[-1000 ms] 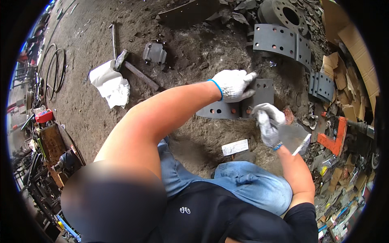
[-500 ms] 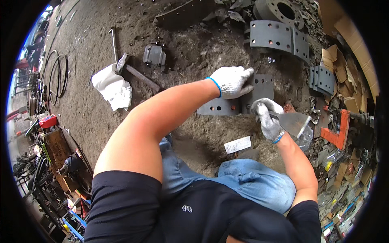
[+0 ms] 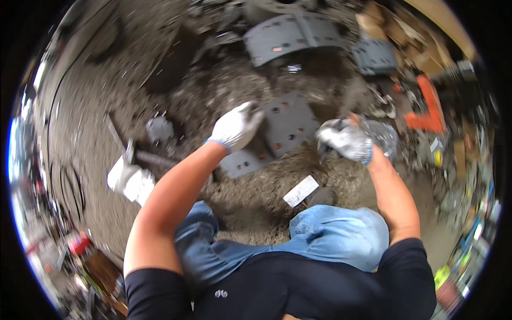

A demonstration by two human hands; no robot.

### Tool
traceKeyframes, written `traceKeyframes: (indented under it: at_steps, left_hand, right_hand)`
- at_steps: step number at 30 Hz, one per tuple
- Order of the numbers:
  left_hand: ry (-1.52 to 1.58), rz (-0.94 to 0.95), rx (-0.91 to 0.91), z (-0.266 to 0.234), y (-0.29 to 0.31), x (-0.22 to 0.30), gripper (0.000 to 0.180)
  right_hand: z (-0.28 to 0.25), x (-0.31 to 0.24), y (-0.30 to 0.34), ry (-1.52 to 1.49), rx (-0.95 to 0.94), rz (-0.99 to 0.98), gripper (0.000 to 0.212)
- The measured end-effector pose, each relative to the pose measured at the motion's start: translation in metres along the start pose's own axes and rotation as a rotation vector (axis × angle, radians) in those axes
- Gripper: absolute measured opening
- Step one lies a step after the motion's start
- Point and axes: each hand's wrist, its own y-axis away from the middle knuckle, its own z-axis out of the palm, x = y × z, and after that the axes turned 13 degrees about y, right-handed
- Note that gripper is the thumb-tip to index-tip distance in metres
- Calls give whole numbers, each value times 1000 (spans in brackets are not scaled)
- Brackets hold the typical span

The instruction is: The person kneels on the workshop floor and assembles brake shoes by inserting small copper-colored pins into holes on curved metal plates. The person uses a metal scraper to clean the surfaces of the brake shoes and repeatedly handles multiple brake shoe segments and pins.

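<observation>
Two curved grey brake linings with holes lie on the dirt in front of me: an upper brake lining and a lower brake lining, partly behind my left wrist. My left hand, in a white knit glove, is closed, its curled fingertips beside the upper lining's left edge; what they hold, if anything, is hidden. To the right of that lining is my gloved right hand, smeared by motion. Its fingers are wrapped round a dark flat scraper, mostly hidden.
More brake linings stand at the back by a metal drum, with a stack of linings beside cardboard. An orange metal bracket and a clear plastic bag lie right. A hammer, white cloth and paper slip are nearer.
The view has turned, shifting the ground things leftward. My right hand has drawn away from the upper lining, and the scraper's broad blade no longer shows. My left hand has shifted to the lining's left edge.
</observation>
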Motion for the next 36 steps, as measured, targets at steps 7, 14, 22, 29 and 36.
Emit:
traceKeyframes:
  at_steps: [7, 14, 22, 29, 36]
  left_hand:
    - [-33, 163, 189, 23, -3, -19, 34]
    - [-94, 111, 263, 25, 3, -10, 30]
    - [176, -11, 444, 22, -13, -36, 43]
    - [209, -59, 466, 25, -13, -36, 40]
    - [177, -35, 453, 35, -10, -13, 28]
  right_hand:
    - [78, 158, 5, 868, -427, 93, 37]
    - [68, 196, -28, 670, 518, -2, 33]
    - [57, 231, -69, 833, 647, 29, 23]
    - [68, 242, -73, 746, 679, 126, 27]
    - [65, 233, -45, 627, 684, -57, 24]
